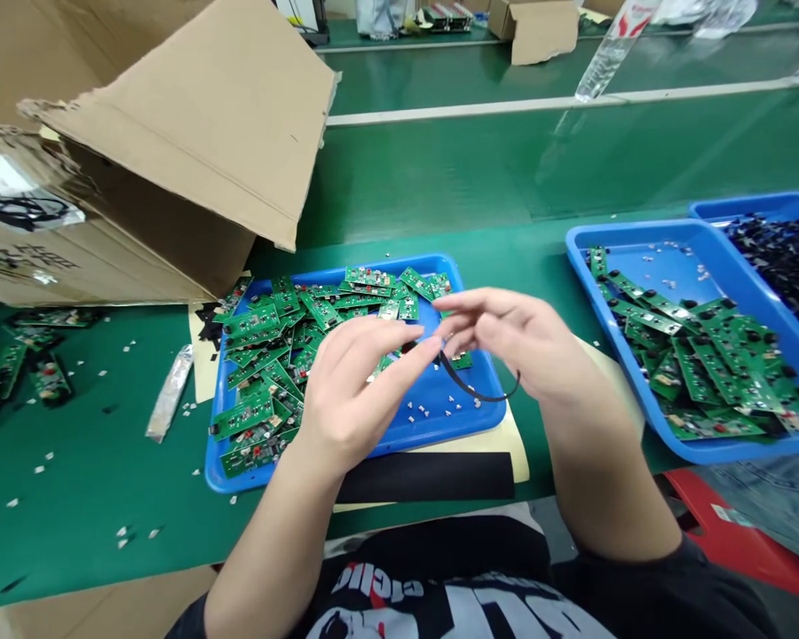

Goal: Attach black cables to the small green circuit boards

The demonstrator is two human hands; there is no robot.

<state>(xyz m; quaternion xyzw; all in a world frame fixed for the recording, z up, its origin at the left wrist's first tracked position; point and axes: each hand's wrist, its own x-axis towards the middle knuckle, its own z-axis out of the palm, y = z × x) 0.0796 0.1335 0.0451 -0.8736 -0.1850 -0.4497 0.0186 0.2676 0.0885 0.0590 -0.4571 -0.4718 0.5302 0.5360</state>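
Observation:
Both hands meet above the near right part of a blue tray [399, 439] of green circuit boards [259, 355]. A thin black strip [476, 390] hangs in a curve from the fingertips, its far end by my right palm. My right hand [529, 342] has its fingers bent together at the strip's upper end. My left hand [352, 382] is closed in a pinch, its fingertips against those of the right; a small dark bit shows between thumb and fingers, too little to name. The fingers partly hide what they grip.
A second blue tray [582, 240] with circuit boards stands right, beside another blue tray [719, 210] of black parts. An open cardboard box [193, 106] leans over the table at left. Loose boards [50, 377] and small white pieces [123, 537] lie left. A black sheet [432, 477] lies in front.

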